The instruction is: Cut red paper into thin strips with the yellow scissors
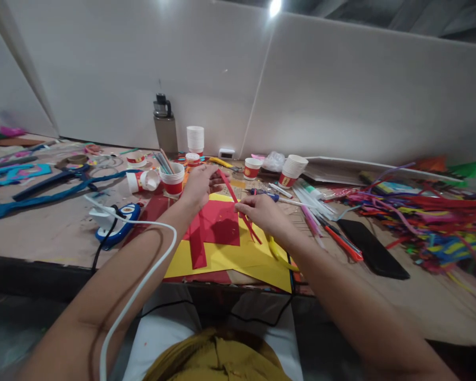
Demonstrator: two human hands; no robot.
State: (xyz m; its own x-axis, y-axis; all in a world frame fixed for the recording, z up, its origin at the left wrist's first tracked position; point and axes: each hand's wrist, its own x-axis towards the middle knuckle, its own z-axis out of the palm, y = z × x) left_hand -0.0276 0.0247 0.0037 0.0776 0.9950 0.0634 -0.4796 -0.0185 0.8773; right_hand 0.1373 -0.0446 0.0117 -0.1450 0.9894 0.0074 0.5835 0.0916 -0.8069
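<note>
Narrow red paper strip point(230, 189) sits in the fingers of both hands, over a red sheet point(224, 227) on yellow sheets point(238, 260). Long axis slants: upper end at left hand point(198, 186), lower end past right hand point(264, 212), pointing down toward the wearer. Left fingertips look closed on the upper end; right thumb and index pinched on it partway down. Right hand is nearer the free lower end, which looks doubled or split; can't tell which. Wider red strip point(197, 244) lies flat below the left fingers, roughly pointing at the wearer. Blue-handled tool point(272, 196) just beyond the right fingers; paper cup with pens point(172, 182) left of the left fingers. Red cup bands and blue power adapter point(121, 226) carry labels, too small to read. No brand legible; black phone point(373, 248) right of the right hand, no visible logo.
</note>
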